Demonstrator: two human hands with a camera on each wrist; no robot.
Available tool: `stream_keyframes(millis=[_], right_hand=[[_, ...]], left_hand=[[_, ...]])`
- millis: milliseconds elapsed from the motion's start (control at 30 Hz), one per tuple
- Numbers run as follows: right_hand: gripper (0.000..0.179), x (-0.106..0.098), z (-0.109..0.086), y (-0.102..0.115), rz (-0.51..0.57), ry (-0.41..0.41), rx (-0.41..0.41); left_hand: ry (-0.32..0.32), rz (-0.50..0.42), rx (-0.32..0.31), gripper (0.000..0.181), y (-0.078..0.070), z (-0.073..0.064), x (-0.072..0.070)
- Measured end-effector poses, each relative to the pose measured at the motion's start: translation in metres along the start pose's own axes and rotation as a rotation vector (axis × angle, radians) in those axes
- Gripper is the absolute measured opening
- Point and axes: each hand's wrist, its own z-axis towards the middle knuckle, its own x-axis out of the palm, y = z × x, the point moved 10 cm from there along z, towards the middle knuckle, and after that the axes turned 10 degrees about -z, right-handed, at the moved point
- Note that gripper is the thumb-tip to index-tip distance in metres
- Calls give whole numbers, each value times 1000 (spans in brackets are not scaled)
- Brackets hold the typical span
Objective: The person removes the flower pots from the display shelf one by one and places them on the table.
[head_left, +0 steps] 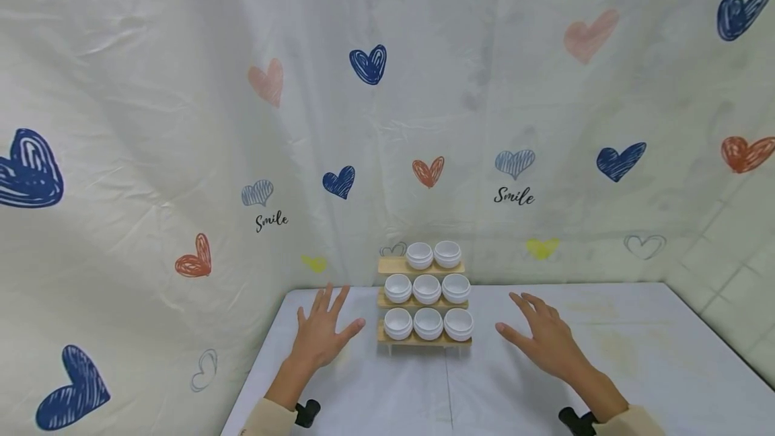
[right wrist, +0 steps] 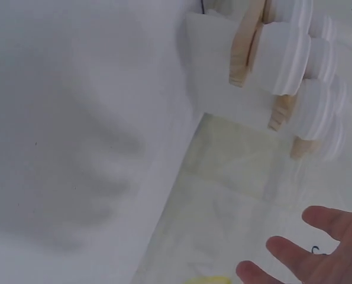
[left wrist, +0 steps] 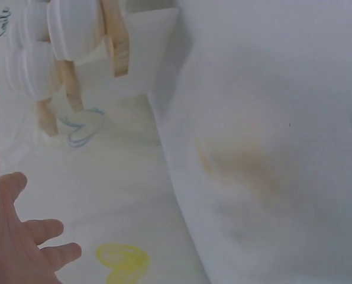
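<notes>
A tiered wooden rack (head_left: 392, 265) stands at the back middle of the table, carrying several small white bowls (head_left: 427, 322) on its three steps. The top step holds two bowls; the middle and bottom steps hold three each. To the left of the rack hovers my left hand (head_left: 319, 336), its fingers spread and nothing in it. My right hand (head_left: 546, 336) is held out on the other side, fingers apart, also with nothing in it. Both wrist views show the bowls (left wrist: 75, 29) and the rack's wooden step ends (right wrist: 245, 53) from the side, apart from the fingers.
The white-covered table (head_left: 508, 395) carries faint yellowish stains, and a seam runs down its middle. Behind and to the left hangs a white curtain (head_left: 424, 113) printed with hearts and "Smile". A tiled wall (head_left: 732, 268) borders the right side.
</notes>
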Motion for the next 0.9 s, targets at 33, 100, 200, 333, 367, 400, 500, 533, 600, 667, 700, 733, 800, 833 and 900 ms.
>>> stream_keyframes(millis=[33,100,200,333,367,400,500,533,600,667,700,733,800,833,900], right_hand=[[80,1,1,1,26,5,5],[79,3,4,4,74,18,15],[79,4,9,8,146,31,29],[76,4,17,13,234,20,33],[75,3,19,13,255,14,35],[74,4,20,14,271,10,38],[71,5,23,14,310,-3,58],[71,5,24,14,319,-4,66],[70,6,26,15,336,-7,81],[70,6,29,15,366,-11,92],[69,6,31,16,383,-18,91],[68,6,33,16,404,-24,91],[65,5,36,17,444,-38,88],[63,4,38,18,466,-48,89],[59,3,42,18,492,-61,94]], left_hand=[[-4,-23,-2,86,0,0,2],[-15,-75,-7,84,0,-1,6],[-33,-179,-14,81,-1,-3,11],[-63,-322,-26,76,-2,-5,20],[-71,-354,-27,74,-3,-5,22],[-80,-386,-28,73,-3,-5,23],[-103,-477,-31,69,-5,-6,27],[-108,-501,-34,68,-5,-6,28],[-121,-550,-45,67,-5,-5,30],[-136,-586,-54,65,-4,-6,33],[-141,-606,-61,65,-3,-6,35],[-146,-623,-67,64,-3,-6,37],[-150,-663,-80,63,-2,-7,42],[-150,-684,-86,61,-2,-7,45],[-150,-725,-104,59,-1,-8,51]])
